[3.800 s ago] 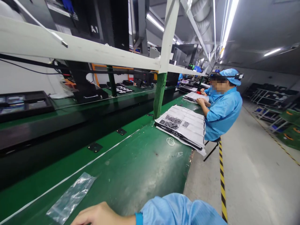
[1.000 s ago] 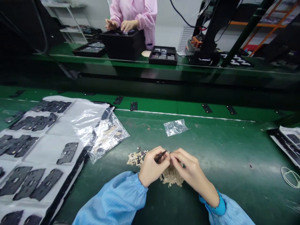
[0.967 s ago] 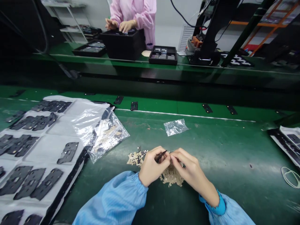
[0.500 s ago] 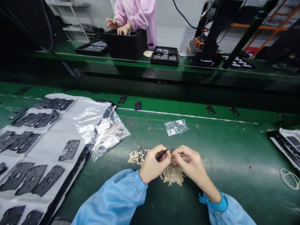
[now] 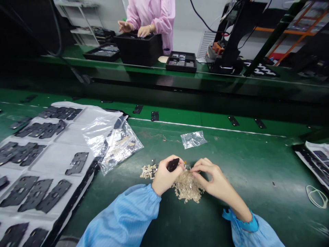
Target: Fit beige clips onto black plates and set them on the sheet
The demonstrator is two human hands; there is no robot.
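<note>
My left hand (image 5: pixel 164 176) is closed around a black tweezer-like tool (image 5: pixel 173 164), its tip pointing toward my right hand. My right hand (image 5: pixel 212 180) has its fingers pinched together at the tool's tip, on something too small to name. Both hands hover over a pile of small tan parts (image 5: pixel 186 187) on the green bench (image 5: pixel 244 164). A second small heap of tan parts (image 5: pixel 147 170) lies just left of my left hand.
A white tray (image 5: pixel 61 151) with several black flat parts sits at the left, with clear plastic bags (image 5: pixel 117 144) on its right edge. A small clear bag (image 5: pixel 193 139) lies beyond my hands. Across the belt a person in pink (image 5: pixel 154 17) handles a black box (image 5: pixel 138 48).
The view swung from the right end of the bench to my hands. In the last second my hands moved slightly apart and the tool tilted up in my left hand.
</note>
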